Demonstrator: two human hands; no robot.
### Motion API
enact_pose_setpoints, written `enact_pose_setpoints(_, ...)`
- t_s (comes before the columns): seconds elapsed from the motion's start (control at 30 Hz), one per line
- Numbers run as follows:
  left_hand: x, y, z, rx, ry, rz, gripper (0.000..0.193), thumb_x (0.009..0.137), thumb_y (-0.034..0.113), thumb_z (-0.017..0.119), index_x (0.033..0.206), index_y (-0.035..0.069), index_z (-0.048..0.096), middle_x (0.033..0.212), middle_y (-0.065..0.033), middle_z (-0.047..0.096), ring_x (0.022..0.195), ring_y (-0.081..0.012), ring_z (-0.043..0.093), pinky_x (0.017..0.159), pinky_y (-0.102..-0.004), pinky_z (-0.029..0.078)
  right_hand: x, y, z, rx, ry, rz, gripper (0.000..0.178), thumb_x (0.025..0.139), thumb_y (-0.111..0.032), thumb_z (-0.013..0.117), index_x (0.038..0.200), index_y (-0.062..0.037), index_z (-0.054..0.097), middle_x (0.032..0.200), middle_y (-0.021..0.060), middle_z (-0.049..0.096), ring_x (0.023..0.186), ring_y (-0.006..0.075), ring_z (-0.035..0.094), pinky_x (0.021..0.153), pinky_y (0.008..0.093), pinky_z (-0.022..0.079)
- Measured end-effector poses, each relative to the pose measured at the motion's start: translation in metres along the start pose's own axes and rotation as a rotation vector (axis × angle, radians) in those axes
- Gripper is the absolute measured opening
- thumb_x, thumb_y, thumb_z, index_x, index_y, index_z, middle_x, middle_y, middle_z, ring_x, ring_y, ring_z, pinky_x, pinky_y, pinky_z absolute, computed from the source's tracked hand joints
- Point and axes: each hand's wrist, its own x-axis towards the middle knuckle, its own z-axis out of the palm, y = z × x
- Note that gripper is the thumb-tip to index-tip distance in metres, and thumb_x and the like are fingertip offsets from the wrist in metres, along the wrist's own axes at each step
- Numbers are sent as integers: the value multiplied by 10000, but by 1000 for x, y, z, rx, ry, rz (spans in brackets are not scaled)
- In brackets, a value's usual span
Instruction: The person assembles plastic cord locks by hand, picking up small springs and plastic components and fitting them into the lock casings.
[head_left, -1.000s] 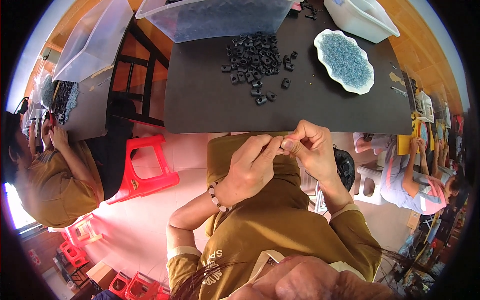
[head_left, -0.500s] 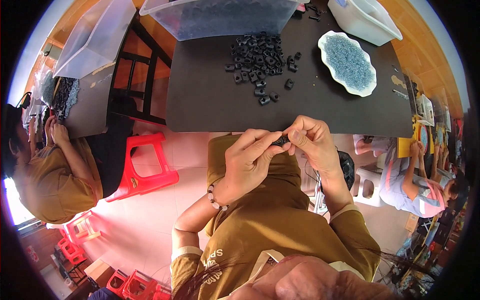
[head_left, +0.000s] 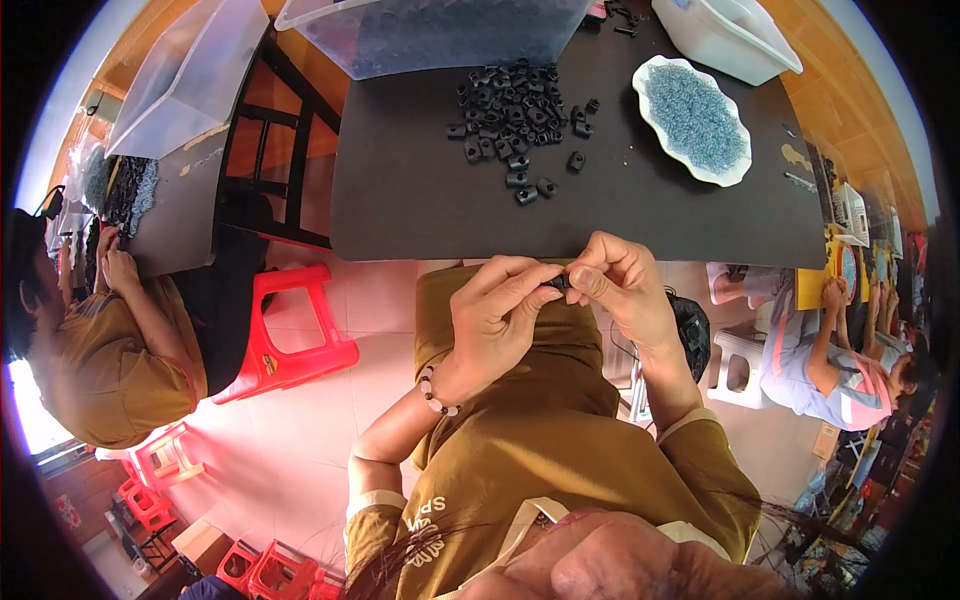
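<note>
Head view: one fisheye picture looking down over the person's lap and the dark worktop (head_left: 420, 200) ahead.
Left hand (head_left: 495, 320): raised over the lap just short of the worktop's near edge, its fingers (head_left: 530, 285) curled in and pinched narrow on a small black plastic part (head_left: 556, 285).
Right hand (head_left: 620, 285): at 3 o'clock of the left hand and touching it at the fingertips, thumb and forefinger closed narrow on the same part.
Small black plastic part: held between both hands, mostly hidden by the fingers; its shape cannot be told.
Bead bracelet (head_left: 432, 390): pale round beads around the left wrist.
Pile of small black plastic pieces (head_left: 515, 115): loose on the worktop at 12 o'clock of the hands, well apart from them, with a few strays on its near side.
White scalloped oval dish (head_left: 692, 118): at 3 o'clock of the pile, filled with tiny blue-grey bits.
Clear plastic bin (head_left: 430, 30): at the far edge, behind the pile.
White plastic tub (head_left: 725, 35): at 12 o'clock of the dish.
Red plastic stool (head_left: 290, 335): on the floor at 9 o'clock of the hands.
Other people: one seated at 9 o'clock at another table, one at 3 o'clock.
</note>
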Motion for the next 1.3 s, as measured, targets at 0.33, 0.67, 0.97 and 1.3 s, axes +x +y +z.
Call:
enact_pose_setpoints(0.33, -7, -3, 7, 96, 12, 192, 267, 827, -149, 678, 1073, -48, 704, 999, -125, 639, 850, -197, 650, 693, -262, 590, -10, -4, 13, -98, 115, 3, 201, 948, -78, 680, 794, -29, 559, 785, 35, 679, 706, 43, 606, 612, 202, 489)
enact_pose_setpoints(0.67, 7, 5, 5, 161, 54, 266, 349, 757, -159, 690, 1078, -23, 695, 952, -106, 646, 757, -214, 651, 638, -313, 558, -1, -1, 16, -49, 123, -46, 175, 950, -74, 675, 816, -25, 575, 779, 43, 686, 688, 54, 613, 616, 199, 487)
enact_pose_setpoints(0.97, 9, -9, 0, -262, 136, -171, 186, 910, 58, 712, 1087, -1, 715, 964, -68, 658, 737, -102, 621, 649, -210, 506, 15, -24, 4, -230, 253, -195, 137, 936, -99, 701, 877, -12, 612, 783, 37, 658, 701, 59, 610, 619, 212, 475)
enact_pose_setpoints(1.3, 13, -8, -15, -880, 179, -480, 263, 978, 112, 648, 1181, -55, 659, 936, -59, 652, 751, -107, 597, 774, -250, 509, 56, -14, -6, -1135, 370, -467, 205, 819, -82, 747, 1014, -84, 684, 862, 96, 652, 853, 299, 622, 733, 397, 504)
